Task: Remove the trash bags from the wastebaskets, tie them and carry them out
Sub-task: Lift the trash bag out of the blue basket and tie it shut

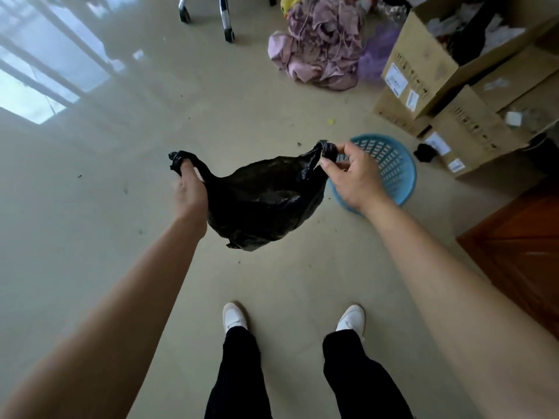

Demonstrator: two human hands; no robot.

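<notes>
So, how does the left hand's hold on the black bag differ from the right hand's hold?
The left hand closes its whole fist round one twisted end of the black bag; the right hand only pinches the other end with its fingertips. The left hand shows over bare floor, the right hand over the blue basket. Both hold the same bag up, clear of the floor.

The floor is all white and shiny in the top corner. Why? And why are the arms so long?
Head view: window light bounces off the glossy floor at top left and washes it white. Head view: the wide-angle lens stretches the arms and tilts the cardboard boxes. The black bag is sharp but very dark.
</notes>
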